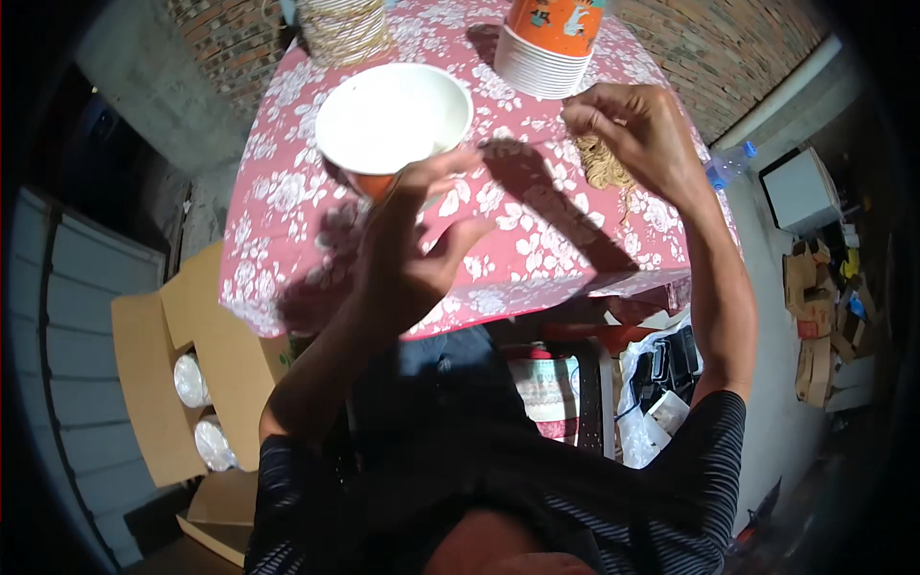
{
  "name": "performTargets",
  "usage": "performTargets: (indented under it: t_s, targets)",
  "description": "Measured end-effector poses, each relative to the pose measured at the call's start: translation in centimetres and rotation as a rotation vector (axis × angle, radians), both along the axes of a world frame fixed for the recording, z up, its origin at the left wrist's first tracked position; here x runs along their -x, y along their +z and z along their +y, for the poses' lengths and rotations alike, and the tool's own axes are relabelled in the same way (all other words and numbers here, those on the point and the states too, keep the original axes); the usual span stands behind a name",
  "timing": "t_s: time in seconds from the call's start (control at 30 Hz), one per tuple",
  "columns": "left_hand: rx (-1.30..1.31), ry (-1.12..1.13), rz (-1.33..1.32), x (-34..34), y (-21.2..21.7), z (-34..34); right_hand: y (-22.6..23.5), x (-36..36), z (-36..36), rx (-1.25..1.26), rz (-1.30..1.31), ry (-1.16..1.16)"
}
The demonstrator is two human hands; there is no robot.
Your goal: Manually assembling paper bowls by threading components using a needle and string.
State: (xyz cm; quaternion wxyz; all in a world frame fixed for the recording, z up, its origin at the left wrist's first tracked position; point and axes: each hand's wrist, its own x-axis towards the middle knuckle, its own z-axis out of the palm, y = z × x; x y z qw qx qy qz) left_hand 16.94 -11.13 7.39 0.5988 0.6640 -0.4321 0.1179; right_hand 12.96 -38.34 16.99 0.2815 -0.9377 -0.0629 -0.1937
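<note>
A white-lined paper bowl point(395, 115) with an orange outside stands on the table, its mouth tilted toward me. In front of its near rim is my left hand point(422, 235), thumb and fingers apart, with nothing in its grip; whether its fingertips touch the bowl I cannot tell. My right hand point(647, 134) is raised at the right, fingers curled and thumb and forefinger brought together. Anything pinched there is too small to make out. Below that hand lies a tangled bundle of tan cord point(604, 165). Just beyond it stands a stack of orange paper buckets point(548, 48) with white rims.
A pink tablecloth with white flowers point(537, 225) covers the table. At the far left stands a stack wound with cord point(345, 31). An open cardboard box point(225, 355) holds wrapped white stacks. A plastic bottle point(730, 165) is past the right edge; cartons point(815, 316) lie on the floor.
</note>
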Motion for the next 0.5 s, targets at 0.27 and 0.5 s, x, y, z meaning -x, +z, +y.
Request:
performTargets:
  t_s: [0.27, 0.5]
  targets:
    - [-0.036, -0.247, 0.387, -1.0, -0.9, -4.7, -1.2, 1.8, 3.5, -0.542, 0.171, 0.148]
    - [0.087, -0.635, 0.913, 0.5, -2.2, -3.4, -3.9, 3.3, 4.9, -0.755, 0.27, 0.017]
